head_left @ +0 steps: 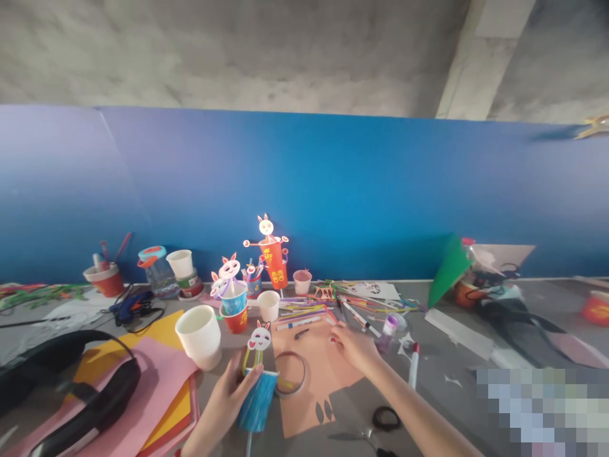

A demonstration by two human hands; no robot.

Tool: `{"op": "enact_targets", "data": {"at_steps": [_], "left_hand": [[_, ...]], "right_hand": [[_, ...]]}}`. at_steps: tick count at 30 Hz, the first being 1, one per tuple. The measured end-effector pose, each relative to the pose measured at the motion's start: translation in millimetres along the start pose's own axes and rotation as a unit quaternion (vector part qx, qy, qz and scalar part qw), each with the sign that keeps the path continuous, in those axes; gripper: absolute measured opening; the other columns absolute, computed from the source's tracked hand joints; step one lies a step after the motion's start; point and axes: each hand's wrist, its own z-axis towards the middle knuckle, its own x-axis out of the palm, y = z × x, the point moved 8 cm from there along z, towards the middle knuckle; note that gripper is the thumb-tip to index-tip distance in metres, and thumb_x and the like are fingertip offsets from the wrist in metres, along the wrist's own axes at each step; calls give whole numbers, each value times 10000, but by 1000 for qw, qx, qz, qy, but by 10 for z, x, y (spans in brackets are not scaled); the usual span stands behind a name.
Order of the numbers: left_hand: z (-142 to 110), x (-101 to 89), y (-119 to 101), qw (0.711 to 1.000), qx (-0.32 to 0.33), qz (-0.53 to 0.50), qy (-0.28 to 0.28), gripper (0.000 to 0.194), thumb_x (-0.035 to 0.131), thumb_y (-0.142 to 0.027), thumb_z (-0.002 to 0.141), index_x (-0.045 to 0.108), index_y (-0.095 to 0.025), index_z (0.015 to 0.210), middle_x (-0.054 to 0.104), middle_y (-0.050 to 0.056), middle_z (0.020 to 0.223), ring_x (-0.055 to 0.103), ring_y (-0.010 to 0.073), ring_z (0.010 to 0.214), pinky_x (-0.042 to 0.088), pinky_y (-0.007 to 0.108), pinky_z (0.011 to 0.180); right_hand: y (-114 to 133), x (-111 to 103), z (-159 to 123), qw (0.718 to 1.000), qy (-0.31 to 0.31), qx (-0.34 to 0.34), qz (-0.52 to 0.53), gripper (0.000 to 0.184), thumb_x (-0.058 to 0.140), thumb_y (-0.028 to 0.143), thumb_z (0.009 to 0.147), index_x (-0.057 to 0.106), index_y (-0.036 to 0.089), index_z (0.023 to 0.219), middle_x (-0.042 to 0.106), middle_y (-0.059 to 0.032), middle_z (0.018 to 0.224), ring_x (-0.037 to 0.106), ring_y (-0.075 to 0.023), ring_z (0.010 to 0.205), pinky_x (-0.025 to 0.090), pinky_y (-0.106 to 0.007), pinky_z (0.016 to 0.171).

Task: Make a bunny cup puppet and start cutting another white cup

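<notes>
My left hand (pixel 238 387) is closed around a blue-coloured paper cup puppet (pixel 257 403). A white rabbit face (pixel 260 338) with yellow-green strips rises from the cup, and a thin stick comes out below. My right hand (pixel 354 348) is over the orange paper (pixel 304 412), fingers pinched together. A tiny pale, reddish-edged spot shows at its fingertips; what it is I cannot make out. Between the hands lies a roll of clear tape (pixel 302 374). Scissors (pixel 366 435) rest below my right forearm.
Behind stand a red cup puppet (pixel 273 260), a blue-and-red cup puppet (pixel 235 304) and white paper cups (pixel 198 336). Markers (pixel 414 365), pencils and a purple-capped glitter jar (pixel 389 329) lie right of centre. Coloured paper (pixel 157 374) and black headphones (pixel 126 387) are at left.
</notes>
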Motion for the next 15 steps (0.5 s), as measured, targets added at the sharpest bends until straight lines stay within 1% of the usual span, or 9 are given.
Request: {"op": "enact_targets", "data": {"at_steps": [1,2,4,7,9,10,12,13,15], "left_hand": [[5,-11,11,1000,-1,10,-3,647,669,-574,772,559,-187,1280,771,58,967,716,313,985,581,355,794],[12,-14,11,1000,2,20,-3,651,661,-574,778,554,-186,1289,771,66,989,713,318,1005,579,361,813],[26,-15,-16,999,13,32,-1,640,645,-569,788,554,-182,1290,757,92,1092,703,322,1049,566,376,873],[52,-26,-84,999,39,32,-1,568,620,-547,811,587,-186,1248,704,117,1256,646,331,1179,528,391,971],[70,-44,-113,998,57,34,-4,500,602,-527,834,614,-194,1207,677,115,1311,576,331,1280,489,397,1034],[79,-51,-115,997,65,42,-4,474,587,-519,848,621,-198,1196,675,114,1317,557,329,1303,472,403,1054],[94,-53,-91,994,74,81,0,450,552,-507,877,614,-202,1202,687,119,1297,574,324,1287,459,423,1065],[99,-51,-69,991,76,110,2,450,532,-505,890,602,-202,1215,695,124,1281,597,321,1260,462,432,1058],[102,-63,-17,983,79,169,-2,456,497,-504,910,573,-199,1241,705,138,1259,637,317,1209,483,445,1030]], "right_hand": [[6,35,28,1000,11,4,-15,148,608,190,961,671,179,1094,674,-84,1184,689,-218,963,559,-374,834],[8,62,48,999,19,8,-27,190,615,245,974,650,177,1147,660,-84,1205,679,-221,985,568,-398,843],[3,94,72,999,30,11,-41,282,619,310,979,610,178,1228,642,-84,1233,667,-228,1015,576,-429,855],[-20,103,91,998,32,8,-46,303,620,304,978,596,176,1252,637,-88,1242,668,-234,1017,579,-432,851],[-34,93,95,999,25,3,-43,294,619,311,979,603,165,1234,650,-83,1203,677,-222,977,585,-420,825],[-34,84,92,999,20,-2,-40,256,618,292,978,617,165,1200,667,-73,1161,683,-212,943,584,-397,804],[-7,57,69,999,3,-16,-32,141,609,200,961,644,185,1096,701,-44,1047,693,-192,874,557,-326,753],[23,41,47,999,-6,-27,-26,130,598,145,941,647,201,1047,713,-28,989,696,-186,846,532,-293,728],[107,10,-24,998,-24,-54,-10,195,565,67,893,639,224,981,722,-10,918,696,-182,828,483,-256,703]]}}
